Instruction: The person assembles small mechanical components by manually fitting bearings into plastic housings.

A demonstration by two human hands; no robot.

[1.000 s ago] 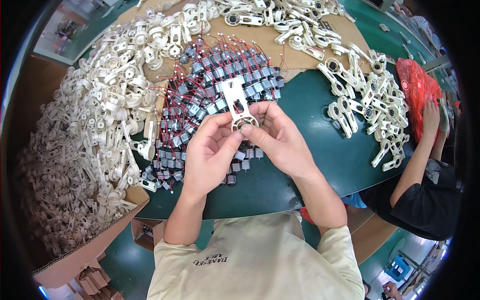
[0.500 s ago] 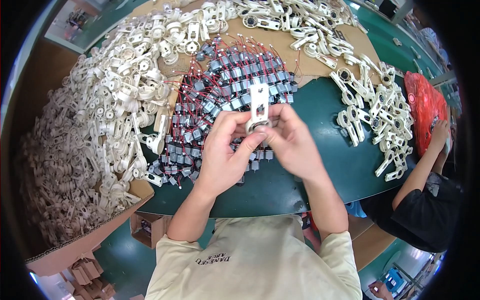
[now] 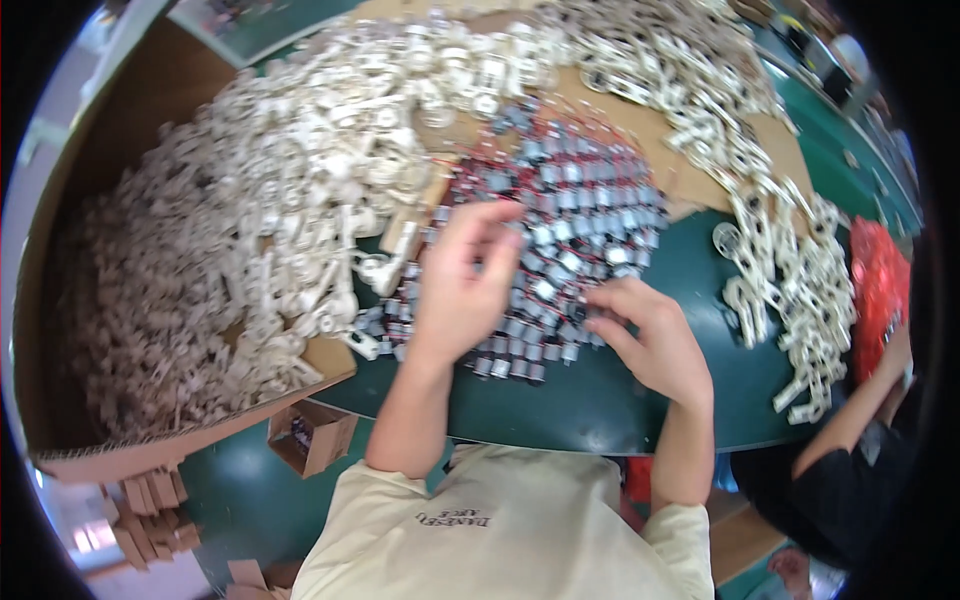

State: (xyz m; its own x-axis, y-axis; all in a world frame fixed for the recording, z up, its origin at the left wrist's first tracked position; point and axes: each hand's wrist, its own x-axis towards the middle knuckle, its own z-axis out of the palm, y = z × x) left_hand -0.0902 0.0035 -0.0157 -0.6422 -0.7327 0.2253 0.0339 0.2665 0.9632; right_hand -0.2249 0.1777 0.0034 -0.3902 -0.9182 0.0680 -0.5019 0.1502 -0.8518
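Small motors, left hand curled above, right hand fingering

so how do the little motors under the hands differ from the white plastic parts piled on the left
The small motors are grey metal cans with red wires; the white plastic parts are pale, flat, arm-like mouldings with round holes. The motors are compact and lie in a thin spread; the white parts are longer and heaped up. The left hand and right hand rest over the motors, not the white parts. Both lie loose in bulk.

motors: small silver-grey cylinders with red wires, heaped in a dense pile
position: on green desk, partly over brown cardboard, between white plastic parts
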